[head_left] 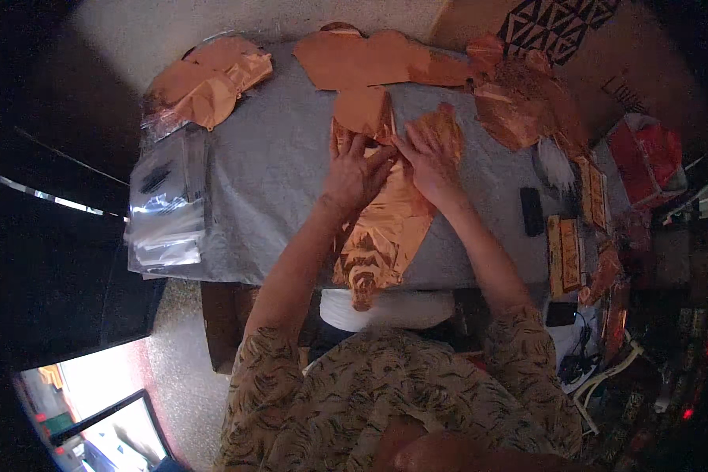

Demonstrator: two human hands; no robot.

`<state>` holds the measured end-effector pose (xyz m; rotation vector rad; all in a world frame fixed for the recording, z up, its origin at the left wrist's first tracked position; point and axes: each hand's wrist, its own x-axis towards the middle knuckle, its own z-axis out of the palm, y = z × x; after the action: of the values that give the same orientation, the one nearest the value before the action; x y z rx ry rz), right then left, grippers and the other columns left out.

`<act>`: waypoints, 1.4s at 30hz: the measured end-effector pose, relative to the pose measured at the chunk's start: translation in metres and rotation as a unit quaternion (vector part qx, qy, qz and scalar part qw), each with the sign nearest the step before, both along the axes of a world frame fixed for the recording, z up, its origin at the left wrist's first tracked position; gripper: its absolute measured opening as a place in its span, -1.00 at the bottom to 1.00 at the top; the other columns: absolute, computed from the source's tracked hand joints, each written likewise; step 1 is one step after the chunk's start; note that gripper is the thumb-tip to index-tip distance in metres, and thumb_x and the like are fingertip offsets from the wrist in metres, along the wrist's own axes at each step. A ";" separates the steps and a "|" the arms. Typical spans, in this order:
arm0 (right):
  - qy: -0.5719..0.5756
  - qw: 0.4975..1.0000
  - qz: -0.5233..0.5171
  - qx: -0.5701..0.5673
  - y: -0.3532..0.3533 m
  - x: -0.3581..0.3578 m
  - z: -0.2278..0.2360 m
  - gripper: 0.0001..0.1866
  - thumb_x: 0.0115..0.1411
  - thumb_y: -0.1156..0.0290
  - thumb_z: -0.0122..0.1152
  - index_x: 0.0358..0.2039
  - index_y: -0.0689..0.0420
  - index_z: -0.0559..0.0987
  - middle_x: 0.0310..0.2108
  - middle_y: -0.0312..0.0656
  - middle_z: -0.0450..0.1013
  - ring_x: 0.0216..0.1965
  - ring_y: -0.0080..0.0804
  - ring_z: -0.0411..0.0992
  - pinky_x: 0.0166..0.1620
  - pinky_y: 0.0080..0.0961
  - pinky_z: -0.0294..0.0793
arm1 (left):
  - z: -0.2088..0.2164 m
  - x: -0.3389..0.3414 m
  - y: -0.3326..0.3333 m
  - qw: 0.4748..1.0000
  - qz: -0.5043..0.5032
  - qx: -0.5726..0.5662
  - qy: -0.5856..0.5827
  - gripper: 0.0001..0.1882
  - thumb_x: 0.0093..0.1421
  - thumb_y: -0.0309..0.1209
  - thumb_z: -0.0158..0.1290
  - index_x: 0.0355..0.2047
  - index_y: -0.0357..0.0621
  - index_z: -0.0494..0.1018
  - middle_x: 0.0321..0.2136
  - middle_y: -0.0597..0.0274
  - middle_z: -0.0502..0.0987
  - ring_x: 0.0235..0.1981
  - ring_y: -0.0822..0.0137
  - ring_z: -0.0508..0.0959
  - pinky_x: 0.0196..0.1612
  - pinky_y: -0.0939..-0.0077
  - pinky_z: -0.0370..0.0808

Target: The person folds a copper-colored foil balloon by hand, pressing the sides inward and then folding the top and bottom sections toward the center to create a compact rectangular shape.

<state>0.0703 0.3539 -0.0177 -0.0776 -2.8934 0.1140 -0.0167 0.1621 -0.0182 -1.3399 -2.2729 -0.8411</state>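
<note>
A flat, shiny copper-coloured foil balloon (385, 212) lies across the near middle of the table, its crinkled narrow end hanging over the front edge. My left hand (357, 175) is closed on its upper part, with fingers curled into the foil. Close beside it, my right hand (430, 164) pinches the same foil, thumb side toward the left hand. The fingertips of both hands are partly hidden in the folds. Just beyond them, a rounded foil lobe (362, 110) touches a larger matte orange foil piece (370, 61) lying flat at the back.
More foil pieces lie at the back left (212, 82) and back right (519, 102) of the grey-covered table (267, 181). Clear plastic sleeves (169, 204) are stacked at the left. A dark phone-like object (532, 211), orange boxes (564, 256) and a red-and-white bag (649, 157) are on the right.
</note>
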 end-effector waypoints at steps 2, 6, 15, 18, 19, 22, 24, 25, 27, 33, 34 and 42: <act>-0.004 1.000 0.000 0.022 -0.003 0.000 0.003 -0.29 0.28 0.56 0.09 0.43 -0.24 0.36 0.53 -0.24 0.05 0.54 -0.14 -0.03 0.49 0.07 -0.02 | -0.001 0.000 -0.001 1.000 0.006 0.001 -0.005 -0.66 0.29 -0.13 0.15 0.06 0.24 0.61 0.16 -0.05 0.40 0.30 -0.21 0.32 0.42 -0.35 0.03; -0.023 0.996 -0.006 0.082 -0.007 -0.001 0.009 -0.28 0.28 0.58 0.08 0.43 -0.24 0.35 0.54 -0.26 0.03 0.56 -0.15 -0.06 0.53 -0.04 -0.07 | -0.003 -0.001 -0.004 1.000 0.010 -0.019 -0.008 -0.66 0.29 -0.14 0.16 0.06 0.27 0.61 0.20 -0.02 0.39 0.33 -0.20 0.30 0.42 -0.37 0.01; -0.012 1.000 0.008 0.027 -0.007 0.001 0.013 -0.28 0.26 0.61 0.10 0.41 -0.23 0.39 0.54 -0.28 0.03 0.55 -0.18 -0.05 0.54 0.15 -0.27 | -0.004 0.002 -0.004 1.000 0.013 -0.025 -0.010 -0.68 0.30 -0.14 0.15 0.05 0.31 0.66 0.23 -0.04 0.40 0.38 -0.21 0.24 0.43 -0.39 -0.06; -0.005 0.999 0.017 0.046 -0.005 0.000 0.010 -0.29 0.25 0.60 0.15 0.39 -0.23 0.41 0.53 -0.28 0.05 0.55 -0.17 -0.06 0.55 0.15 -0.32 | -0.007 -0.001 -0.003 1.000 0.013 -0.006 0.015 -0.68 0.30 -0.14 0.15 0.05 0.30 0.66 0.23 -0.04 0.40 0.38 -0.22 0.24 0.43 -0.40 -0.05; -0.006 0.999 0.015 0.046 -0.003 0.000 0.007 -0.29 0.25 0.60 0.15 0.39 -0.23 0.41 0.53 -0.28 0.05 0.55 -0.17 -0.06 0.55 0.15 -0.32 | -0.005 0.000 -0.002 1.000 0.011 -0.006 0.014 -0.68 0.30 -0.14 0.15 0.05 0.30 0.66 0.23 -0.04 0.40 0.38 -0.22 0.24 0.43 -0.40 -0.05; 0.014 0.999 0.015 0.037 -0.001 -0.001 0.005 -0.30 0.23 0.59 0.17 0.37 -0.22 0.44 0.52 -0.27 0.07 0.55 -0.16 -0.07 0.55 0.16 -0.32 | -0.002 0.001 0.000 1.000 0.010 -0.025 -0.007 -0.65 0.30 -0.13 0.15 0.08 0.31 0.64 0.23 -0.04 0.39 0.38 -0.23 0.24 0.44 -0.41 -0.07; -0.004 0.998 0.016 0.056 -0.006 -0.002 0.009 -0.33 0.23 0.57 0.17 0.36 -0.16 0.45 0.51 -0.27 0.10 0.55 -0.15 -0.05 0.54 0.18 -0.32 | -0.006 -0.002 -0.002 1.000 0.009 -0.021 0.010 -0.64 0.30 -0.11 0.15 0.09 0.25 0.61 0.20 -0.06 0.41 0.34 -0.24 0.28 0.39 -0.44 0.01; -0.004 0.998 0.014 0.056 -0.005 -0.002 0.007 -0.33 0.23 0.57 0.17 0.36 -0.16 0.45 0.51 -0.27 0.10 0.55 -0.15 -0.05 0.54 0.18 -0.32 | -0.005 -0.002 -0.001 1.000 0.007 -0.021 0.009 -0.64 0.30 -0.11 0.15 0.09 0.25 0.61 0.20 -0.06 0.41 0.34 -0.24 0.28 0.39 -0.44 0.01; 0.010 0.998 0.011 0.067 -0.003 -0.002 0.002 -0.35 0.21 0.57 0.16 0.34 -0.07 0.47 0.50 -0.25 0.11 0.53 -0.12 -0.02 0.54 0.19 -0.32 | -0.004 -0.001 0.004 1.000 0.005 0.009 0.013 -0.62 0.33 -0.18 0.11 0.13 0.15 0.51 0.15 -0.06 0.43 0.27 -0.23 0.34 0.30 -0.46 0.10; 0.060 0.996 0.047 0.047 -0.007 -0.004 0.004 -0.51 0.30 0.35 0.07 0.25 0.03 0.52 0.47 -0.20 0.17 0.49 -0.04 0.07 0.50 0.31 -0.24 | -0.015 -0.016 -0.001 0.997 0.010 -0.019 -0.068 -0.57 0.32 -0.36 0.01 0.19 -0.11 0.35 0.12 -0.11 0.43 0.21 -0.21 0.40 0.24 -0.31 0.25; 0.063 0.996 0.049 0.047 -0.008 -0.005 0.004 -0.51 0.30 0.35 0.07 0.25 0.03 0.52 0.47 -0.20 0.17 0.49 -0.04 0.07 0.50 0.31 -0.24 | -0.017 -0.020 -0.004 0.998 0.011 -0.019 -0.065 -0.57 0.32 -0.36 0.01 0.19 -0.11 0.35 0.12 -0.11 0.43 0.21 -0.21 0.40 0.24 -0.31 0.25; 0.087 0.994 0.049 0.042 -0.005 -0.007 -0.008 -0.48 0.22 0.48 0.13 0.23 0.03 0.56 0.45 -0.18 0.20 0.47 -0.05 0.11 0.53 0.19 -0.21 | 0.003 -0.013 -0.007 0.997 -0.003 0.073 0.023 -0.34 0.13 -0.58 0.13 0.28 -0.20 0.30 0.24 -0.16 0.37 0.29 -0.19 0.36 0.31 0.01 0.36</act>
<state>0.0637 0.3491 -0.0256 0.0852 -2.7238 0.0155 -0.0292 0.1552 -0.0154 -1.2888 -2.1286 -0.9494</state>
